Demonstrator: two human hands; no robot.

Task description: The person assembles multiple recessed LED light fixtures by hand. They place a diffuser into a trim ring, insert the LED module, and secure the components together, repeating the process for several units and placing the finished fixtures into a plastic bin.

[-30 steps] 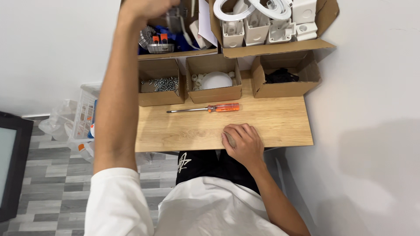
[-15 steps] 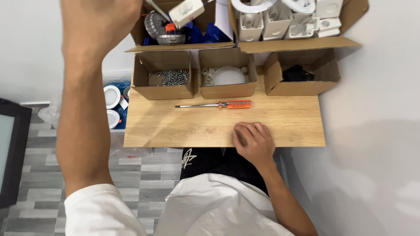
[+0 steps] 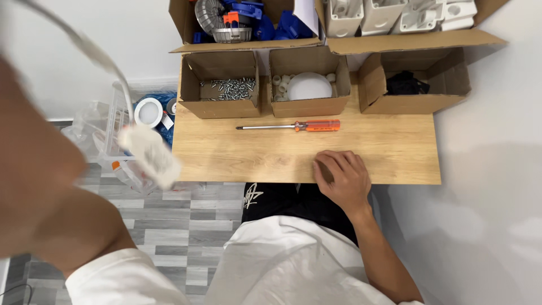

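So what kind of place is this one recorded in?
Probably a small home assembly bench: a wooden table against a white wall, open cardboard boxes sorted with screws and white plastic parts, and an orange-handled screwdriver lying ready.

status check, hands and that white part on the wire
Right hand flat on table, empty. Left arm raised, blurred, grip unseen. White part dangling off wire. Screwdriver untouched.

The person wears a white short-sleeved T-shirt and black trousers (a small white mark on them).
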